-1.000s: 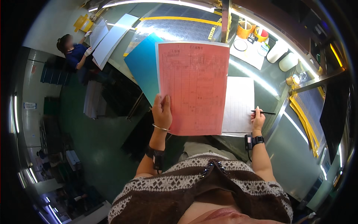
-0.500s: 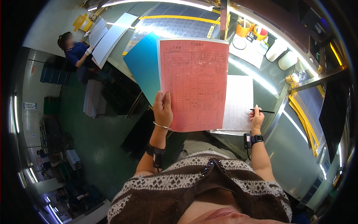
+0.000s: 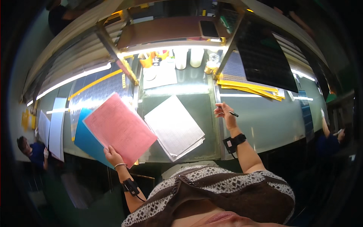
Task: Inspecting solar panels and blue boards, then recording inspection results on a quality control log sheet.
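My left hand [image 3: 112, 156] grips the lower edge of a pink printed form sheet [image 3: 120, 128], thumb on top. The sheet is tilted and its right corner reaches the stack of white ruled papers [image 3: 174, 126]. Under the pink sheet a blue sheet [image 3: 84, 134] shows along its left side. My right hand [image 3: 227, 114] is closed around a black pen [image 3: 233, 114], to the right of the white papers and apart from them. The pen points away to the right.
Orange tubs [image 3: 145, 60] and white cylinders [image 3: 196, 57] stand under the lit shelf [image 3: 162, 32], which carries a phone [image 3: 209, 29]. Yellow-edged sheets [image 3: 249, 86] lie at right, near a hanging black panel [image 3: 264, 56]. Another person [image 3: 34, 149] handles white boards at far left.
The view has swung to the right. The pink sheet has tilted and shifted left, uncovering more of the white papers. My right hand has left the papers' edge with the pen.
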### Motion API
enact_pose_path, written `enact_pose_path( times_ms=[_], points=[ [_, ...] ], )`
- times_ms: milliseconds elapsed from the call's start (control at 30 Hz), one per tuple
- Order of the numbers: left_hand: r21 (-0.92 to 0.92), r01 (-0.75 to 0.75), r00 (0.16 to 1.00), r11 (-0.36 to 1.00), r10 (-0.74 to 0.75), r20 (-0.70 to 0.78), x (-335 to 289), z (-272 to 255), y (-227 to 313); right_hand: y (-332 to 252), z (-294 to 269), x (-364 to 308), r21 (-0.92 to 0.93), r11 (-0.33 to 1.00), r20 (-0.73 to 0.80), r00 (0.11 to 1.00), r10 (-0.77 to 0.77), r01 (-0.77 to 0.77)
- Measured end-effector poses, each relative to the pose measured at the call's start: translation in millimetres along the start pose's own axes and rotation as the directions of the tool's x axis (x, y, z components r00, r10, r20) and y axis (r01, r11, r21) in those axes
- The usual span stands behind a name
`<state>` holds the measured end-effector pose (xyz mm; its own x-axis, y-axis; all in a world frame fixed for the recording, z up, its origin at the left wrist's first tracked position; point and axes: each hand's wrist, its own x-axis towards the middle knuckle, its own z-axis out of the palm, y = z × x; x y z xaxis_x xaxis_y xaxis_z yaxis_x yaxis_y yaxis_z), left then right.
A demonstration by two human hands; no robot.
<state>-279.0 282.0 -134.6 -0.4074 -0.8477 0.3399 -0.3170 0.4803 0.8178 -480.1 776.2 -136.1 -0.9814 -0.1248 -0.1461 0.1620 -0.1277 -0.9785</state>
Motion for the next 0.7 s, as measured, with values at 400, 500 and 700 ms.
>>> enact_pose_path(
  times_ms=[400, 500, 700],
  points=[
    [0.158, 0.230, 0.970, 0.960, -0.240, 0.048, 62, 109, -77, -121, -89, -21, 0.069, 0.919, -0.432, 0.842, -0.324, 0.389],
    [0.030, 0.434, 0.885, 0.901, -0.432, 0.175, 61, 113, -94, -128, -97, -3, 0.195, 0.888, -0.476, 0.832, -0.285, 0.416],
    [0.210, 0.218, 0.971, 0.953, -0.232, 0.047, 7, 83, -100, -110, -135, 49, 0.273, 0.847, -0.423, 0.848, -0.321, 0.457]
  ],
)
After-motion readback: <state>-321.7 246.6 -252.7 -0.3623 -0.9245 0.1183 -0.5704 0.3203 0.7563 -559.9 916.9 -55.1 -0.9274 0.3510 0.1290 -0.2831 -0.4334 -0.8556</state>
